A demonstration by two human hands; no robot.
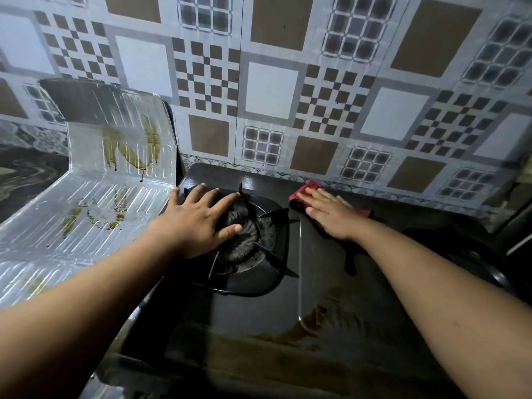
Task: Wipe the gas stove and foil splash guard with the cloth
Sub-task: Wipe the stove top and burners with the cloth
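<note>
Cloth [302, 194] – one, under right hand [331, 214] | stove [316, 283] – one

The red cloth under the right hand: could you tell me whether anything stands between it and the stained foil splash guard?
Yes. The left hand, resting flat on the black burner grate, lies between the red cloth under the right hand and the stained foil splash guard at the stove's left.

patterned tile wall [270, 84], dark marbled countertop [26, 171] at far left
</note>
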